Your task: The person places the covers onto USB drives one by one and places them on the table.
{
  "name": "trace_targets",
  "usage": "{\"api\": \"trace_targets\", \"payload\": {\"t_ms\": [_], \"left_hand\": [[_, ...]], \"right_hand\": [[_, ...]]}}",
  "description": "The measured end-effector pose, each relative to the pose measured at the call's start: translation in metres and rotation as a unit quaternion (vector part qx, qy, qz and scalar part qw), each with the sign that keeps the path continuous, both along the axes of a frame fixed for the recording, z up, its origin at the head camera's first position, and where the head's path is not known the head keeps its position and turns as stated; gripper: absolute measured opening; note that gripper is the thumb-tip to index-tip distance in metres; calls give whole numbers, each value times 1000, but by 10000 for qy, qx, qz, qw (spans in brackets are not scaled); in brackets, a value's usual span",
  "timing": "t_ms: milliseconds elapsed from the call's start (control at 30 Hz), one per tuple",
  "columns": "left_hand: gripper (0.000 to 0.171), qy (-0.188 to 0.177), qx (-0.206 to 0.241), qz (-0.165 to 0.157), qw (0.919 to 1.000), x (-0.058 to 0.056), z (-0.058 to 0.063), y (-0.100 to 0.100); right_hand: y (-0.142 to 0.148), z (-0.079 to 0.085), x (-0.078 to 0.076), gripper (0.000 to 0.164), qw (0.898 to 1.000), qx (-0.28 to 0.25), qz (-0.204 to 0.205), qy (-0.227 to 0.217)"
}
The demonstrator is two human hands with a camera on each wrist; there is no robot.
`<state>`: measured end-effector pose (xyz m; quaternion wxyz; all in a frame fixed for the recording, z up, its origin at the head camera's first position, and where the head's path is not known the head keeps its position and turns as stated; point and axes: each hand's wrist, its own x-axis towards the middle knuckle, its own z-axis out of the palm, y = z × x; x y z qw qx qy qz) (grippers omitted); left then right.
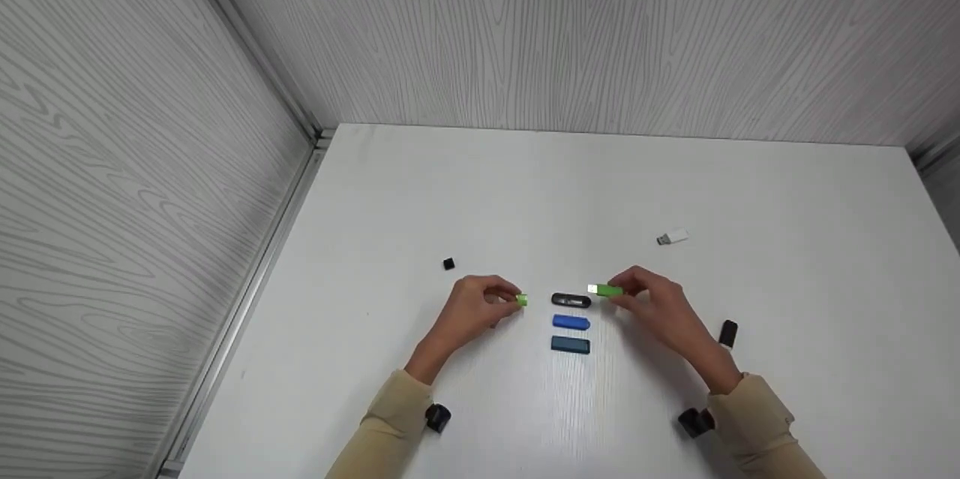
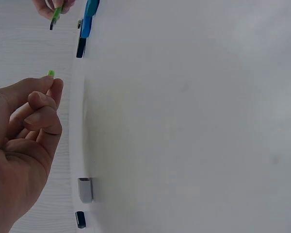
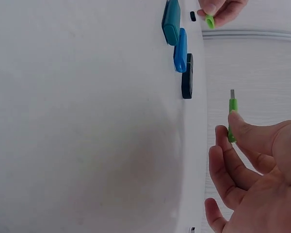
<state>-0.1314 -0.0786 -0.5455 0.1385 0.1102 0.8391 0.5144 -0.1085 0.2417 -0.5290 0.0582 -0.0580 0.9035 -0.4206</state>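
A teal USB stick [image 1: 571, 345], a blue one [image 1: 571, 323] and a black one [image 1: 571, 300] line the worktop [image 1: 480, 194] at lower center; beside them, the left hand [image 1: 474, 306] pinches a green cap [image 1: 522, 300], the right hand [image 1: 660, 308] a green USB stick [image 1: 610, 290], right of center. Beyond lies a white USB stick [image 1: 676, 236].

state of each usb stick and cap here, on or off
Green stick: uncapped, right hand pinching it
Green cap: off, left hand pinching it
White stick: uncapped
Black cap: off
Grey cap: off
Row's black stick: no connector showing
Blue stick: no connector showing
Teal stick: no connector showing
Rightmost black stick: unclear, end partly hidden
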Motion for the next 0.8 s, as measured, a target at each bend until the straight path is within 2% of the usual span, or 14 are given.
{"api": "trace_targets", "payload": {"t_ms": [100, 300, 600, 800], "left_hand": [[14, -89, 127, -29, 9999, -1, 0, 0], [15, -145, 286, -74, 9995, -1, 0, 3], [17, -272, 346, -124, 9990, 0, 2, 9], [17, -295, 509, -197, 9981, 0, 1, 13]], "right_hand": [[-1, 0, 0, 19, 9999, -148, 48, -58], [-3, -1, -1, 21, 9984, -261, -111, -495], [-5, -4, 1, 21, 9954, -790, 146, -525], [-11, -7, 3, 21, 9942, -904, 150, -571]]}}
